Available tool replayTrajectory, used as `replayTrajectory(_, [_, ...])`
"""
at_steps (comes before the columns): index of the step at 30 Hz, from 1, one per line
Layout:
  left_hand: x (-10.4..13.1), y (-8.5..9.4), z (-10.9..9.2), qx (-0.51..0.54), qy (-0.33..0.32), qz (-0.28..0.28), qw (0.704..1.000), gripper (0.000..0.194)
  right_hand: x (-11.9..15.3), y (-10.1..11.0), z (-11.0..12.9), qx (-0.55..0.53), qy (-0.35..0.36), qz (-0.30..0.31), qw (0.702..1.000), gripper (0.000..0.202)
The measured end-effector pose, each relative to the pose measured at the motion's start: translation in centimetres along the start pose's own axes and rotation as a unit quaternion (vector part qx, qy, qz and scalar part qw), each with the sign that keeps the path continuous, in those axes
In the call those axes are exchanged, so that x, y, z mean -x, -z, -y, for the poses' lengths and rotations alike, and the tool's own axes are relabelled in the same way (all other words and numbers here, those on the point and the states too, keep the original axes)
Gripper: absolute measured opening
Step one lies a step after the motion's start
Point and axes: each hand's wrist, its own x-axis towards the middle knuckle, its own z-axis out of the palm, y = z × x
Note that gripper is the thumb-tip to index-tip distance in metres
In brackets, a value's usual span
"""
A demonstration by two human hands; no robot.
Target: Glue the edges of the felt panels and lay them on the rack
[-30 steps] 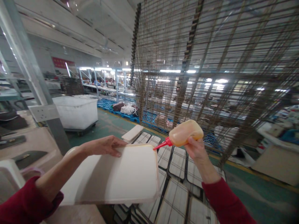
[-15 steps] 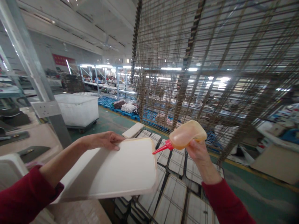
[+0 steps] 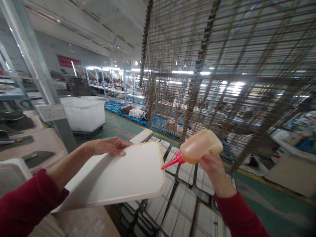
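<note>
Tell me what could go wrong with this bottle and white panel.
The bottle tilts its red nozzle down at the edge of the white panel; a hard squeeze by the right hand might spill liquid onto its surface. The left hand grips the far edge, so the panel could tip.

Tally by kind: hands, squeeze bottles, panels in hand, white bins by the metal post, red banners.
Hands: 2 (left hand gripping the panel, right hand around the bottle)
Squeeze bottle: 1
Panel in hand: 1
White bin: 1
Red banner: 1
Total: 6
</note>
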Motion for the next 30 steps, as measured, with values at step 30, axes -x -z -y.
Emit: replayTrajectory(30, [0.2, 1.6, 2.4, 0.054, -0.019, -0.054, 0.997, 0.049, 0.5, 0.5, -1.2, 0.006, 0.026, -0.043, 0.999, 0.062])
